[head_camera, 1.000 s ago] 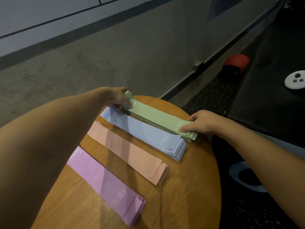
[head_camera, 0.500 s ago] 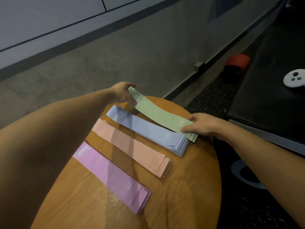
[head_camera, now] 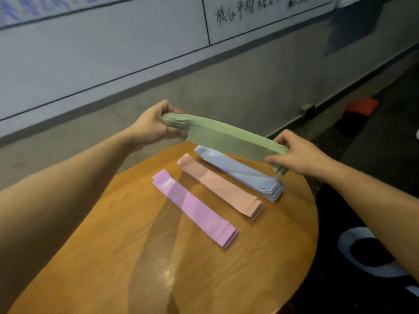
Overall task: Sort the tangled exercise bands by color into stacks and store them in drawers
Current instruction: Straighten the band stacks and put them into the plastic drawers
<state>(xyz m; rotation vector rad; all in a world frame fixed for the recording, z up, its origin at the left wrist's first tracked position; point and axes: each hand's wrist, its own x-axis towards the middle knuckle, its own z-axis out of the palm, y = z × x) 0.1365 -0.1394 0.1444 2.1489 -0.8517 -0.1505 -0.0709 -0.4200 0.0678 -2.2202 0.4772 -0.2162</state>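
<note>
Left hand (head_camera: 152, 130) and right hand (head_camera: 298, 155) each grip one end of the green band stack (head_camera: 223, 139), which a second ago lay on the round wooden table (head_camera: 204, 268) and is now lifted clear above the blue stack (head_camera: 243, 174). Sorting looks finished, drawer storage probably next; peach stack (head_camera: 223, 186) and pink stack (head_camera: 195, 208) lie flat on the table. Band numbers are blurred here; handwritten characters on the wall board (head_camera: 251, 10) aren't legible.

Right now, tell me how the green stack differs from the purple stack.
The green stack is lifted off the table, gripped at its ends by the left hand and right hand; the purple stack lies flat, untouched. Green looks thicker than purple. Both are neat single-color band stacks.
</note>
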